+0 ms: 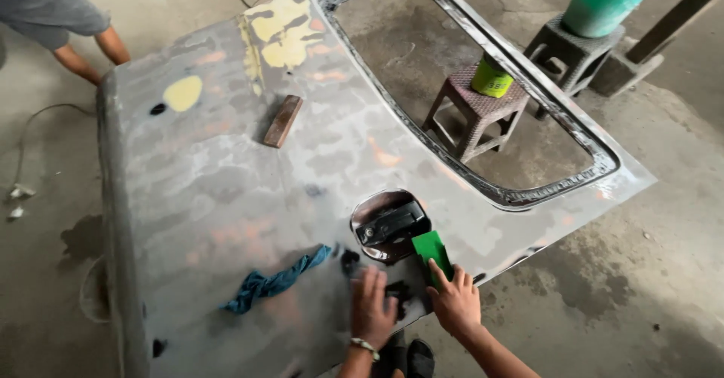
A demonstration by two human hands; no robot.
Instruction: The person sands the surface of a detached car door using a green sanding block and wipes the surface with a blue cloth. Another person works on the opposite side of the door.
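Observation:
A sanded grey car door panel (226, 174) lies flat in front of me, with yellow filler patches at its far side and a window opening on the right. My left hand (372, 306) presses flat on the panel near its front edge, over a dark patch. My right hand (455, 301) holds a green plastic spreader (432, 250), its blade against the panel just below the door handle recess (388, 225). A blue rag (275, 280) lies crumpled to the left of my left hand.
A brown sanding block (283, 121) rests on the panel's far part. Seen through the window opening, a wicker stool (477, 107) carries a yellow-green tin (492, 79). A green bucket (609, 0) stands on another stool at the top right. Another person's legs (75, 39) are at the top left.

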